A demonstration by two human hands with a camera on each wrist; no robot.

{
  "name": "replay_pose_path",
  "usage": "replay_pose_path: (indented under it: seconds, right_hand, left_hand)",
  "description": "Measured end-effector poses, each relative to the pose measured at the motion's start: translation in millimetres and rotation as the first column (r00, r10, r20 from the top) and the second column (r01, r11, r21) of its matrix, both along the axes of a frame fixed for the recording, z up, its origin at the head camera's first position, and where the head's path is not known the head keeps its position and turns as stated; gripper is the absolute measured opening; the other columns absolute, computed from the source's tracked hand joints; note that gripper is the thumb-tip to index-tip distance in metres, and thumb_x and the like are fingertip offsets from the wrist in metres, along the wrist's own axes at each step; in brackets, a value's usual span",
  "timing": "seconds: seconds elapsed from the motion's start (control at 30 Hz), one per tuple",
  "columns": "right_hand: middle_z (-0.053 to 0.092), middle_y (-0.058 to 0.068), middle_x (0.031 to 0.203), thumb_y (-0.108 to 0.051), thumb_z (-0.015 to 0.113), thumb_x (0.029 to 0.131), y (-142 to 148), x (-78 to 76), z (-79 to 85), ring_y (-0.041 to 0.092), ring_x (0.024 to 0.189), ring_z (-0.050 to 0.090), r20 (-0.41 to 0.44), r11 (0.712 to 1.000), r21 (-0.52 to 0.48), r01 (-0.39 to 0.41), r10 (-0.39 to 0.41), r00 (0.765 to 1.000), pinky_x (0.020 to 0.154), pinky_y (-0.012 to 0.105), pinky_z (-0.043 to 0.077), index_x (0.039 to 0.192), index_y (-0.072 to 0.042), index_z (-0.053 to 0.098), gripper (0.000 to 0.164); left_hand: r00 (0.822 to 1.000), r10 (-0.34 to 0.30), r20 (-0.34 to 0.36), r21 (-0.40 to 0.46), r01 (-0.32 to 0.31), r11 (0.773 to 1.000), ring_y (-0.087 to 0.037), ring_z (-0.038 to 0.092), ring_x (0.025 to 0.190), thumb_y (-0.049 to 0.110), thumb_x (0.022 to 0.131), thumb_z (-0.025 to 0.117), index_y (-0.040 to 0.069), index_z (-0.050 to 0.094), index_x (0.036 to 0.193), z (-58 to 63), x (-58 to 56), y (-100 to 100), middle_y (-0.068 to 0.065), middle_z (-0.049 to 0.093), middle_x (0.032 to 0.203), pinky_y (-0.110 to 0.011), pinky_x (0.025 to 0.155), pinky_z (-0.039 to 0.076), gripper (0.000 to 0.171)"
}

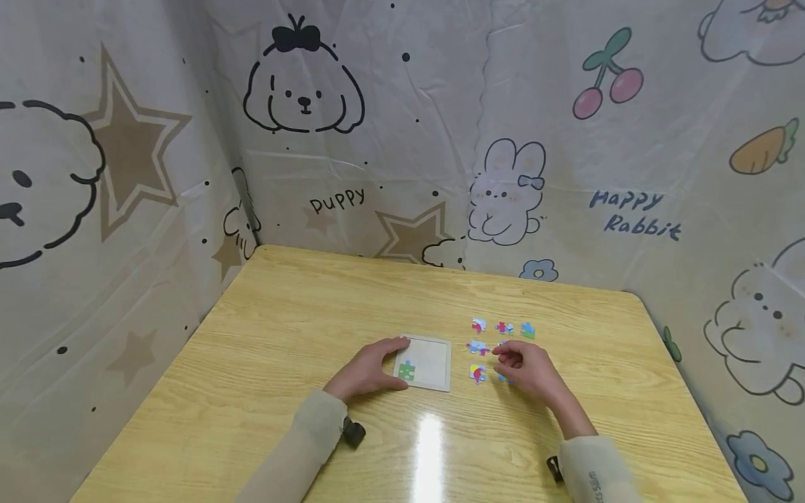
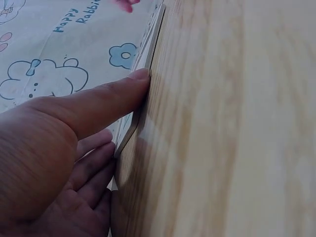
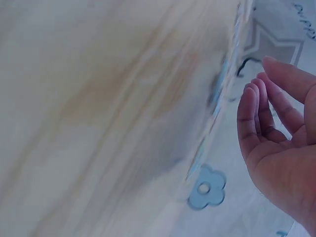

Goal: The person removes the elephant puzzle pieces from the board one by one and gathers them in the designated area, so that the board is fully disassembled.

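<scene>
A square white puzzle tray (image 1: 434, 360) lies on the table, with one green puzzle piece (image 1: 407, 371) in its near left corner. My left hand (image 1: 370, 369) holds the tray by its left side, thumb at the near edge and fingers at the far corner. In the left wrist view the thumb (image 2: 111, 101) presses against the tray's thin edge (image 2: 157, 37). Over the loose pieces to the right hovers my right hand (image 1: 530, 367), fingers loosely bent and nothing visible between them. It partly hides the pieces below, near a blue-and-red piece (image 1: 478, 348).
Loose puzzle pieces lie in rows right of the tray: a red-and-white one (image 1: 479, 325), a red-and-blue one (image 1: 504, 327), a blue-and-green one (image 1: 527, 330) and a yellow-and-red one (image 1: 477, 373). A patterned curtain (image 1: 415, 161) hangs behind the wooden table (image 1: 314, 307).
</scene>
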State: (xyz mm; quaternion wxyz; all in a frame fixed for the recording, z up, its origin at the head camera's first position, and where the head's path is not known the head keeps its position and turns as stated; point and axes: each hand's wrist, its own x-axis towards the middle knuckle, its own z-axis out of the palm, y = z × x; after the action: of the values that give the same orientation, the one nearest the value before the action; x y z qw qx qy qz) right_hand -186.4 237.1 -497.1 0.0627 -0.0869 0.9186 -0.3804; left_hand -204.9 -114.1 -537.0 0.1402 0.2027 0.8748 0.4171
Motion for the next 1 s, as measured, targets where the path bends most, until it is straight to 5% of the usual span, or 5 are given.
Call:
replay_pose_path:
  seconds: [0.23,0.6,1.0]
  right_hand:
    - [0.074,0.009,0.104,-0.007,0.074,0.095,-37,-7.8,-1.5,0.016,0.092,0.068,-0.005,0.996,-0.081,-0.038,0.037,0.999,0.082,0.028,0.058,0.114,0.0,0.074,0.021]
    - [0.076,0.01,0.11,-0.012,0.073,0.096,-99,-12.9,-2.1,0.019,0.096,0.072,0.017,0.966,-0.101,-0.237,0.24,0.971,0.087,0.036,0.059,0.117,0.0,0.074,0.024]
    - [0.076,0.011,0.107,-0.011,0.077,0.092,-128,-15.6,-10.6,0.02,0.095,0.071,0.043,0.957,-0.079,-0.278,0.282,0.959,0.086,0.036,0.059,0.116,0.0,0.074,0.026]
  left_hand:
    - [1.0,0.002,-0.009,0.012,-0.002,1.0,-0.033,0.037,0.153,0.027,0.083,0.089,0.014,0.049,0.155,-0.4,0.5,0,-0.008,0.043,0.163,-0.052,0.124,0.032,0.083]
    - [1.0,0.012,-0.02,-0.032,-0.013,0.999,-0.031,0.038,0.153,0.032,0.083,0.089,0.018,0.051,0.154,0.3,-1.4,2,-0.005,0.045,0.162,-0.052,0.124,0.032,0.082]
    - [0.999,0.011,-0.051,0.002,-0.011,1.0,-0.032,0.04,0.151,0.031,0.083,0.089,0.016,0.053,0.153,-2.9,-2.2,0,-0.006,0.047,0.161,-0.052,0.123,0.033,0.08]
